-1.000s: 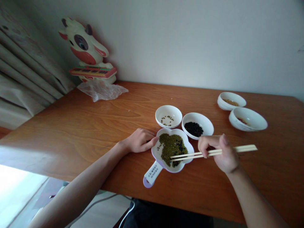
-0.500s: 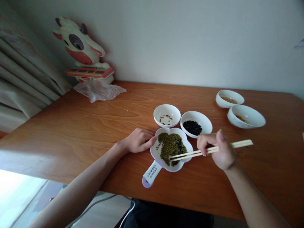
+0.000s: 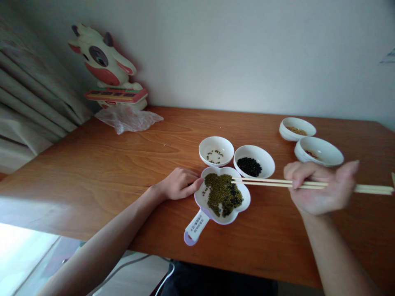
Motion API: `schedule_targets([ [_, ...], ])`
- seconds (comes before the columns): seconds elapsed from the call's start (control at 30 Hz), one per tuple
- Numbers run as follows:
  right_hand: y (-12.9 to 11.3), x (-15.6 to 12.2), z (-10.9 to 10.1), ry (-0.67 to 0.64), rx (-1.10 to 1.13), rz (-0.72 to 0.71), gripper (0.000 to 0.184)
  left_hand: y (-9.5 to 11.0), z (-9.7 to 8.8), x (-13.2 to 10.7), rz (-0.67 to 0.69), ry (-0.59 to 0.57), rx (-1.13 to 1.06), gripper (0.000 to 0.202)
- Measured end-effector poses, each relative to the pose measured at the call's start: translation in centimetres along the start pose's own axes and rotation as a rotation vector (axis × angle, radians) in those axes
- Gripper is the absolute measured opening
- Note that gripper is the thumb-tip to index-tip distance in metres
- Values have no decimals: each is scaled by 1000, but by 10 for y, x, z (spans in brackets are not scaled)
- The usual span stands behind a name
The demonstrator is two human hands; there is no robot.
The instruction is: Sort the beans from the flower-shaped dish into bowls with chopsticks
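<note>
A flower-shaped white dish (image 3: 243,199) with a handle holds a heap of green beans mixed with a few black ones. My left hand (image 3: 180,183) rests on the table with fingers curled, its fingertips touching the dish's left rim. My right hand (image 3: 321,189) is closed on a pair of wooden chopsticks (image 3: 262,181), held level, tips over the dish's far edge. Just behind the dish stand a small white bowl (image 3: 216,146) with a few green beans and a white bowl (image 3: 263,160) of black beans.
Two more white bowls (image 3: 297,125) (image 3: 327,152) with a little content stand at the back right of the wooden table (image 3: 123,164). A cow-shaped toy (image 3: 106,70) and crumpled clear plastic (image 3: 128,117) sit at the back left by a curtain.
My right hand has lifted and swung right, drawing the chopstick tips out of the bean heap to the dish's far edge. My left hand stayed put.
</note>
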State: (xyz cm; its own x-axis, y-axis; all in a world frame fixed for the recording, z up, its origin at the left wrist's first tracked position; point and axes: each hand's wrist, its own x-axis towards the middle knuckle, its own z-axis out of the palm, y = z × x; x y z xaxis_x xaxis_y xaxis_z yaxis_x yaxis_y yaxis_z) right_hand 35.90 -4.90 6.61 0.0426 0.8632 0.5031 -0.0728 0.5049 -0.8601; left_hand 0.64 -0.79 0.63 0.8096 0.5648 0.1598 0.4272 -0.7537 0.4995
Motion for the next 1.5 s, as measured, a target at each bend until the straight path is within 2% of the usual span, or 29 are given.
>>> schedule_targets([
  [0.13, -1, 5, -14, 269, -106, -172, 73, 0, 0, 0, -4, 0, 3, 48],
  [0.2, 2, 7, -21, 361, -190, -274, 69, 0, 0, 0, -2, 8, -1, 48],
  [0.33, 6, 9, -32, 414, -274, -377, 65, 1, 0, 0, -7, 17, -5, 49],
  [0.47, 2, 7, -29, 417, -255, -336, 65, 1, -1, 0, -23, 0, 3, 48],
  [0.57, -2, 5, -21, 328, -169, -179, 70, 1, -1, 0, -16, 1, -8, 47],
  [0.67, -2, 4, -10, 133, -103, -10, 74, 1, 0, 0, 2, 8, -20, 47],
  [0.77, 3, -1, 1, -25, -148, 119, 77, 1, 0, 1, 8, 12, -24, 47],
  [0.87, 10, -9, 10, -105, -218, 228, 79, 1, -1, 1, 8, 6, -26, 46],
  [1.5, 21, -17, 14, -135, -345, 276, 80, 1, 0, 0, 2, -1, -13, 47],
])
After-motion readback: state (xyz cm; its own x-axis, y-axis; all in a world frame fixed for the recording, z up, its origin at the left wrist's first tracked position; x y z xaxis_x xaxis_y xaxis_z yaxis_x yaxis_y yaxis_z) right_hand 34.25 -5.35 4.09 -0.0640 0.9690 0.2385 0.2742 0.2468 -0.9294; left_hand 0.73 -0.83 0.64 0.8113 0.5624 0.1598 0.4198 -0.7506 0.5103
